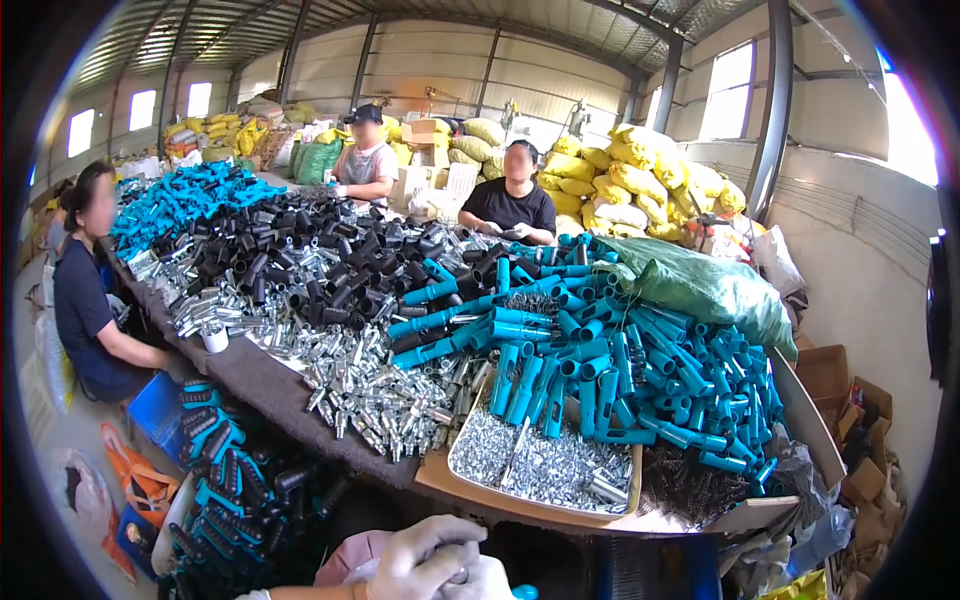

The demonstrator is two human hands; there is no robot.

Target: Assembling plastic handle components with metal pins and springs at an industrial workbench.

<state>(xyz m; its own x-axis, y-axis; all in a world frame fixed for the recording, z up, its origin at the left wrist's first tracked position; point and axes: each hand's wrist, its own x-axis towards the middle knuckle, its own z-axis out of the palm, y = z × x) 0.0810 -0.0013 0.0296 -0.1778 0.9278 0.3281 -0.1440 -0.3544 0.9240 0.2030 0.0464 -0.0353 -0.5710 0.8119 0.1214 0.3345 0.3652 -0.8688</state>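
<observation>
Head: gloved left hand overlaps right hand, grip unclear, near glittering metal pieces.

Bright daylight glares through washed-out windows, and fisheye distortion bends the dark-rimmed edges.

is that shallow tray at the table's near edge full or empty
Filled, not empty: small silvery metal parts cover the tray almost rim to rim; their depth cannot be told.

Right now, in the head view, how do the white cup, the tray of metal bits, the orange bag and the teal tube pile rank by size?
Largest to smallest, as they look:
1. teal tube pile
2. tray
3. orange bag
4. white cup
</observation>
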